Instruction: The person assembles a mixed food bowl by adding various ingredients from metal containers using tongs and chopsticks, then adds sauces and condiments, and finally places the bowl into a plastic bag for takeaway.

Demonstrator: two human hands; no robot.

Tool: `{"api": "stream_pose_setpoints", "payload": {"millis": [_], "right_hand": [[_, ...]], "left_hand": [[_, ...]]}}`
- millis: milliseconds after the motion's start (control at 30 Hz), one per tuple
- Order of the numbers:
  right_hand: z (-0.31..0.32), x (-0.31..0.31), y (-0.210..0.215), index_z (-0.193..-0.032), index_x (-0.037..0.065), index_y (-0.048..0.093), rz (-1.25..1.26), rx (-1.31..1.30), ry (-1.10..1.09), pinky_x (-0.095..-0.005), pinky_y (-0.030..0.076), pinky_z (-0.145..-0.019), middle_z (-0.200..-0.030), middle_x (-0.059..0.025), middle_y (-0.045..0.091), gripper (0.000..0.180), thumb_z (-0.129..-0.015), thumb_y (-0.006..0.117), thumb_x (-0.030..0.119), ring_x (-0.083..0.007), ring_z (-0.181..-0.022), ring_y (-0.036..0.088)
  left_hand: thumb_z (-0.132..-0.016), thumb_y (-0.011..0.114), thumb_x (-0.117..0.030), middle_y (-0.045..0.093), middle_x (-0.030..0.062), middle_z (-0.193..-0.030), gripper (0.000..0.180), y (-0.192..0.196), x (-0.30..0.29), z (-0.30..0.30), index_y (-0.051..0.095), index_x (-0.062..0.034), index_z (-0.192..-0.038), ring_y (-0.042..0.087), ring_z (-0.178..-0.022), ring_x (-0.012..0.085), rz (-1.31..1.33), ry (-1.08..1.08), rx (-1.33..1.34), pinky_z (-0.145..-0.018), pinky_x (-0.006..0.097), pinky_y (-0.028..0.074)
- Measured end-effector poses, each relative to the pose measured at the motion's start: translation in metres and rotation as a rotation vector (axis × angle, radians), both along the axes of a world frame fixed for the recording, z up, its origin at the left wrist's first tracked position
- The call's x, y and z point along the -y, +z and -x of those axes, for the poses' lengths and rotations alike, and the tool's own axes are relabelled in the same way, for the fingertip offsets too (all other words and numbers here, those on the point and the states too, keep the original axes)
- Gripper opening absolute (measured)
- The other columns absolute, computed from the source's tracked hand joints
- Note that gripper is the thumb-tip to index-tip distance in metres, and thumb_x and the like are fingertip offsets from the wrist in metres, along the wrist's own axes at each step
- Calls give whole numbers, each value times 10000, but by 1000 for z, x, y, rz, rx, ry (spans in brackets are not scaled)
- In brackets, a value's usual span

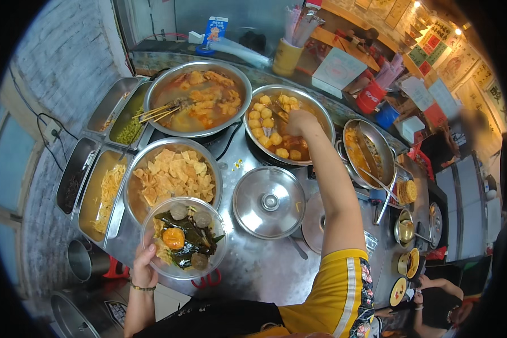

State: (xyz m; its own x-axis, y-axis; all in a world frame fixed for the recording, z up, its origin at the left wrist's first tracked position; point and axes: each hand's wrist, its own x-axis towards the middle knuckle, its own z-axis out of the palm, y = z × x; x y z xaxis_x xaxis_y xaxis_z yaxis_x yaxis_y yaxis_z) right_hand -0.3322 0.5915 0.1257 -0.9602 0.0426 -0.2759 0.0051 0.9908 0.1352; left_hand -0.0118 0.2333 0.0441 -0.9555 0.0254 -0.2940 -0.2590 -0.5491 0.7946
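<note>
Three wide steel pots [199, 100] of simmering food sat on the steel counter [253, 265] within arm's reach, so that a serving could be put together without stepping away. The left hand [143, 267] gripped the near rim of a clear plastic bowl [184, 237], fingers closed on its edge, holding it low over the counter just beside the pot of tofu-skin sheets [172, 177]; the bowl already held dark kelp knots, meatballs and an orange ball. The right hand [299, 121] reached far out over the pot of fried tofu puffs [289, 125], curled shut, apparently around tongs or a ladle, though what it held was too small to tell. Between the two arms a round pot lid [269, 203] lay flat on the counter, set aside to leave its pot open. Bamboo skewers [159, 113] rested against the rim of the far pot, handles out of the broth. Rectangular trays [108, 191] of garnish lined the left edge.
</note>
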Motion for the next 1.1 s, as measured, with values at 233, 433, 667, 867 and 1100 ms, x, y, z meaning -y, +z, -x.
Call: {"api": "stream_pose_setpoints", "payload": {"millis": [233,433,667,867,1100], "right_hand": [[-26,-17,19,-953,-62,617,283,60,-76,-357,518,-612,-884,-217,645,251,-752,556,75,-275,-711,660],[-34,-71,7,-842,-94,602,613,97,-202,-320,485,-495,-697,-160,628,197,-722,583,62,-224,-555,627],[-19,-40,36,-1005,-104,550,376,33,-98,-328,493,-528,-736,-190,636,351,-707,587,78,-228,-611,643],[13,-22,37,-1024,-112,533,292,147,-107,-350,483,-518,-747,-215,633,348,-726,535,68,-244,-600,640],[28,-15,17,-906,-103,600,192,114,-3,-358,496,-526,-768,-211,637,232,-751,528,53,-264,-588,631]], "left_hand": [[-808,602,-291,437,153,-1313,710,6,-5,5,295,21,-1367,483,-1175,251,-13,-26,11,-965,356,415],[-810,598,-286,435,159,-1314,725,15,-17,29,271,31,-1375,484,-1176,250,11,-66,-9,-967,358,417],[-786,607,-324,437,162,-1307,765,23,-29,40,276,40,-1373,520,-1114,245,77,-102,8,-840,329,480],[-779,608,-351,453,154,-1289,772,14,-31,39,294,35,-1369,555,-1051,217,130,-73,8,-746,288,510],[-775,605,-360,472,155,-1263,771,5,-22,39,303,36,-1363,586,-957,196,176,-66,32,-675,252,504]]}}
